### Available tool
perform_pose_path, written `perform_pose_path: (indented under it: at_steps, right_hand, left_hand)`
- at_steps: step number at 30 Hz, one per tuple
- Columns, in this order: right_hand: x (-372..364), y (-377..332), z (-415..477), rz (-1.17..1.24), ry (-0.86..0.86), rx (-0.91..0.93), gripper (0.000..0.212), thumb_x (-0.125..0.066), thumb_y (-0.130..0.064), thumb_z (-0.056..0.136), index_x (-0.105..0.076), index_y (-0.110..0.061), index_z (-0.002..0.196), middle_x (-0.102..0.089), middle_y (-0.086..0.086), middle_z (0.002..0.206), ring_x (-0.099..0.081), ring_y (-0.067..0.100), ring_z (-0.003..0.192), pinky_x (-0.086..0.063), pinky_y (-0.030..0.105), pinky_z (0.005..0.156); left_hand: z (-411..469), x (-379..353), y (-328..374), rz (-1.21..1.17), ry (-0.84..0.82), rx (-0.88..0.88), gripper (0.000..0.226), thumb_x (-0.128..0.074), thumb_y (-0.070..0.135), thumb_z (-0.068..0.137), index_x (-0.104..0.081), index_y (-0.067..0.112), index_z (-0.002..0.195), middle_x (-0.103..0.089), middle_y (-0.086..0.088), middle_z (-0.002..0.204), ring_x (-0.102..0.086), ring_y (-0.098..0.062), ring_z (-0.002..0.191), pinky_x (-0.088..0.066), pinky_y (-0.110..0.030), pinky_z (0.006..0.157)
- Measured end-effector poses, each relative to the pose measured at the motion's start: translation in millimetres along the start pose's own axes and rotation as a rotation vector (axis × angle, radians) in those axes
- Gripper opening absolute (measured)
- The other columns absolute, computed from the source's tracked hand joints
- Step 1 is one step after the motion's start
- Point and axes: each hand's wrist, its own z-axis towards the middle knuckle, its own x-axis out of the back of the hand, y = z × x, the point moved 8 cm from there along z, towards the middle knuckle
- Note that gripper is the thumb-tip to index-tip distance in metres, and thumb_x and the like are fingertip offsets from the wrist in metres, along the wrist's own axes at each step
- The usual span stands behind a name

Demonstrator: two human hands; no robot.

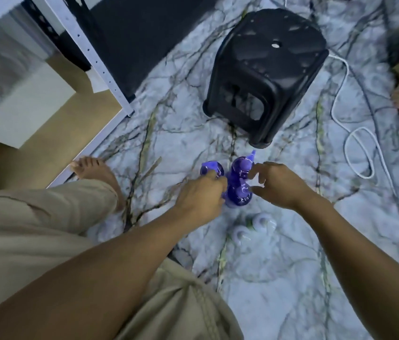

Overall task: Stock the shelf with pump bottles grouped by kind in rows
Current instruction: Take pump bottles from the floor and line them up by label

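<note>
Three purple pump bottles stand close together on the marble floor point(279, 278), in front of the person's knees. The left purple bottle point(214, 167) stands a little apart from the other two. The far purple bottle point(241, 164) and the near purple bottle point(239, 196) stand one behind the other, touching or almost touching.

The left hand point(202, 197) reaches down to the left purple bottle. Its grip is closed, with the fingers curled over the top of that bottle. The right hand point(282, 185) is just beside the other two bottles. Its grip is wide, with the fingers spread and bent, and it holds nothing. The fingertips are right next to the far purple bottle, and the thumb is right next to the near one.

Some white bottles point(263, 223) stand on the floor closer to the person. They are blurry.

A black stool point(267, 69) stands behind the purple bottles. A white cable point(360, 148) loops on the floor to the right. The shelf point(95, 57) is at the left, with a white metal post. A bare foot point(95, 168) rests beside its bottom edge
</note>
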Motion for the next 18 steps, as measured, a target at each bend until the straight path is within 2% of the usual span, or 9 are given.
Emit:
perform_pose_path:
  at_steps: [3,6,8,9,12,15,18]
  right_hand:
    - [-18,23,-24,0.036,-0.042,-0.037,0.024,-0.076,-0.032,0.083,-0.061,-0.031,0.102,-0.059,-0.004,0.092,-0.054,0.017,0.077,-0.051,0.036,0.075]
    - [-50,41,-45,0.011,-0.205,-0.087,0.037,-0.073,-0.041,0.085,-0.06,-0.034,0.119,-0.055,-0.01,0.092,-0.051,0.013,0.087,-0.05,0.035,0.08]
    - [-67,48,-55,-0.006,-0.29,-0.135,0.041,-0.071,-0.046,0.084,-0.058,-0.04,0.122,-0.058,-0.01,0.093,-0.055,0.016,0.093,-0.051,0.036,0.08]
    - [-74,52,-59,-0.008,-0.309,-0.156,0.04,-0.07,-0.048,0.083,-0.058,-0.042,0.121,-0.062,-0.007,0.1,-0.058,0.018,0.097,-0.053,0.038,0.082]
    - [-83,56,-61,0.048,-0.287,-0.198,0.024,-0.072,-0.046,0.084,-0.062,-0.042,0.106,-0.065,-0.001,0.113,-0.061,0.021,0.101,-0.054,0.039,0.085]
    - [-85,53,-61,0.085,-0.236,-0.204,0.012,-0.073,-0.038,0.084,-0.062,-0.038,0.088,-0.068,-0.001,0.105,-0.061,0.02,0.099,-0.053,0.034,0.081]
    - [-82,50,-63,0.033,-0.202,-0.221,0.008,-0.07,-0.034,0.085,-0.063,-0.035,0.086,-0.068,-0.005,0.099,-0.062,0.019,0.097,-0.046,0.031,0.077]
  left_hand:
    - [-3,-27,39,-0.109,-0.109,-0.109,0.028,-0.063,0.029,0.091,-0.06,0.029,0.118,-0.053,0.003,0.124,-0.059,-0.025,0.11,-0.048,-0.033,0.08]
    - [-2,-69,56,-0.248,-0.319,-0.058,0.034,-0.068,0.029,0.089,-0.063,0.029,0.122,-0.057,0.005,0.117,-0.059,-0.019,0.11,-0.044,-0.029,0.077]
    - [-2,-90,58,-0.333,-0.409,0.008,0.038,-0.07,0.026,0.088,-0.064,0.025,0.125,-0.063,0.004,0.121,-0.06,-0.017,0.109,-0.041,-0.025,0.077]
    - [-2,-97,58,-0.363,-0.441,0.033,0.037,-0.07,0.024,0.089,-0.066,0.023,0.125,-0.064,0.001,0.123,-0.061,-0.017,0.109,-0.042,-0.023,0.078]
    - [-7,-109,57,-0.374,-0.511,0.062,0.026,-0.064,0.018,0.093,-0.072,0.017,0.117,-0.068,-0.005,0.12,-0.064,-0.021,0.106,-0.048,-0.025,0.083]
    - [-13,-110,57,-0.347,-0.553,0.056,0.025,-0.057,0.016,0.095,-0.071,0.015,0.116,-0.065,-0.007,0.126,-0.062,-0.025,0.112,-0.05,-0.028,0.088]
    - [-19,-108,54,-0.31,-0.602,0.064,0.027,-0.06,0.016,0.095,-0.068,0.016,0.12,-0.06,-0.006,0.13,-0.06,-0.025,0.11,-0.048,-0.027,0.082]
